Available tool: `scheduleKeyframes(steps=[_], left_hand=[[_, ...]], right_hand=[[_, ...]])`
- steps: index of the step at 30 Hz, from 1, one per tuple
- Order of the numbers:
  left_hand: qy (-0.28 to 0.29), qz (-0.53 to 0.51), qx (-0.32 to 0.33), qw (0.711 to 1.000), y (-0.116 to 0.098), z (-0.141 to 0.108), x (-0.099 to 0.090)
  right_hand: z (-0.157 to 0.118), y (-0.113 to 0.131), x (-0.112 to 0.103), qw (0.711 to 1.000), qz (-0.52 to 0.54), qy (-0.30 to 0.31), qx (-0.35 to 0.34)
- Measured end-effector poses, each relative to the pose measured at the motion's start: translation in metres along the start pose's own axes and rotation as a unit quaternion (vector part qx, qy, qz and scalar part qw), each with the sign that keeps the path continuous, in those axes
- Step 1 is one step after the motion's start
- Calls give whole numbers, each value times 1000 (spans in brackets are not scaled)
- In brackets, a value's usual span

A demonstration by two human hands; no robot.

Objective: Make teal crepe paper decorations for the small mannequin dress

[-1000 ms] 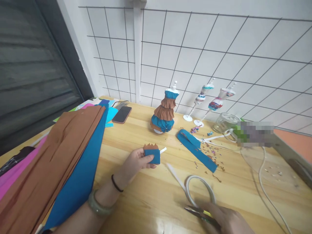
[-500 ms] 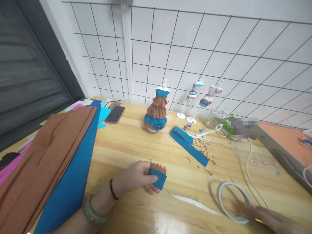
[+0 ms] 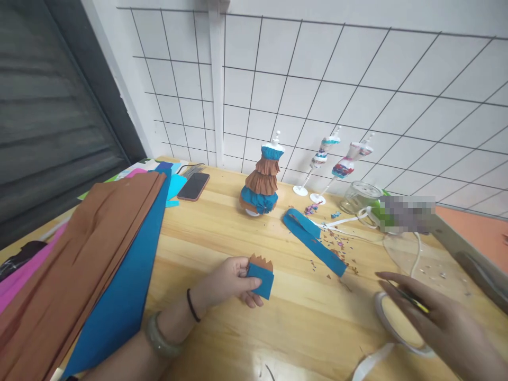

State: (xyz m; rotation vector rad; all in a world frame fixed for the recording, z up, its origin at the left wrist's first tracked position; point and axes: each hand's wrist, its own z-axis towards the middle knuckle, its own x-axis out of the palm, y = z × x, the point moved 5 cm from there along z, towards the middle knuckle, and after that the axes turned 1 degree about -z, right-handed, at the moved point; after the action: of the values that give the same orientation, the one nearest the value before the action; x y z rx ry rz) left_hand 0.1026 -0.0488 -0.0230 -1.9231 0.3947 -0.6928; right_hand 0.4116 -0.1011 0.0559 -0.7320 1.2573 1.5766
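Observation:
My left hand [image 3: 240,283] pinches a small folded piece of crepe paper [image 3: 261,280], blue in front with a zigzag-cut brown edge showing behind. My right hand [image 3: 440,312] reaches in from the right with a slim black-and-yellow tool [image 3: 416,301] lying along its fingers; its kind is hard to make out. Under and beside that hand is a white roll of tape [image 3: 387,317], with a loose white strip [image 3: 373,362] trailing toward the near edge. Beyond my hands a folded blue paper strip [image 3: 317,246] lies among tiny paper scraps.
A mini dress form [image 3: 262,177] in a tiered blue-and-brown paper dress stands by the wall, with two slimmer forms [image 3: 319,159] to its right. A glass jar [image 3: 359,197] and white cord [image 3: 415,254] are farther right. Brown paper sheets [image 3: 91,254] and a phone [image 3: 193,186] lie left.
My right hand has risen from the lower right edge, bringing the black-and-yellow tool along. The tape roll sits farther right, and its strip now trails toward me. My left hand keeps its hold.

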Motion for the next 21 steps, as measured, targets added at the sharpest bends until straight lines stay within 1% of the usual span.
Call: scheduleKeyframes(steps=[1, 2, 5, 7, 10, 14, 18, 21], left_hand=[[2, -6, 0, 1000, 0, 0, 1], [3, -9, 0, 1000, -1, 0, 1], [-8, -16, 4, 1000, -3, -1, 1], [-16, -35, 13, 999, -5, -2, 1], [-13, -64, 28, 997, -7, -4, 1], [-8, -27, 46, 999, -8, -5, 2], [-20, 11, 65, 998, -8, -5, 3], [-18, 27, 72, 997, -9, -6, 5]], right_hand=[[-1, 16, 12, 998, 35, 48, 18], [-3, 34, 23, 995, 67, 77, 20], [-11, 82, 48, 978, 117, 166, -39], [-14, 101, 59, 970, 123, 196, -69], [-13, 113, 69, 968, 105, 212, -80], [-11, 117, 80, 960, 96, 250, -78], [-14, 121, 86, 947, 125, 288, -63], [-15, 122, 88, 944, 159, 288, -32]])
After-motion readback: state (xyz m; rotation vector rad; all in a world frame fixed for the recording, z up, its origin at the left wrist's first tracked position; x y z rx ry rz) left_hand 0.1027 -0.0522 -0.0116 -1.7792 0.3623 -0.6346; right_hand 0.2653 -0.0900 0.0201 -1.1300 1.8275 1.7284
